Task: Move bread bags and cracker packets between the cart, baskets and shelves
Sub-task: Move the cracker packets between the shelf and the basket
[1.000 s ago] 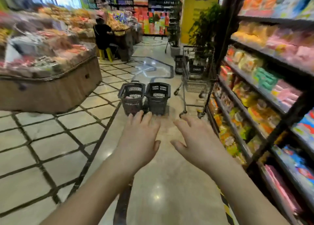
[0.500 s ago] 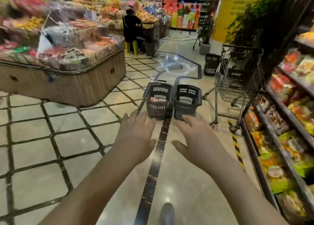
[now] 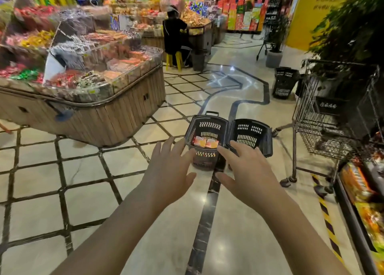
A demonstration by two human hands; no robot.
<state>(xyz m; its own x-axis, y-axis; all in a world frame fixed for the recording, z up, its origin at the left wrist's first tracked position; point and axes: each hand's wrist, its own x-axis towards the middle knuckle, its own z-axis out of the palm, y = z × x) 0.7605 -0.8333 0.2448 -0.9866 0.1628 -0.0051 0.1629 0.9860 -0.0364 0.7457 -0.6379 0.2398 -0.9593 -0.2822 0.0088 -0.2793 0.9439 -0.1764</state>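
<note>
While both are stretched forward with fingers spread and holding nothing, the left hand (image 3: 168,171) and right hand (image 3: 243,171) hover near two black baskets on the floor (image 3: 62,181). A few orange packets (image 3: 205,143) lie in the bottom of the left basket (image 3: 208,126). The right basket (image 3: 249,131), touching it, shows only bare slotted walls. Further right, the wire cart (image 3: 324,117) stands beside the shelves (image 3: 357,187). I judge that little is done: most stock is still shelved.
</note>
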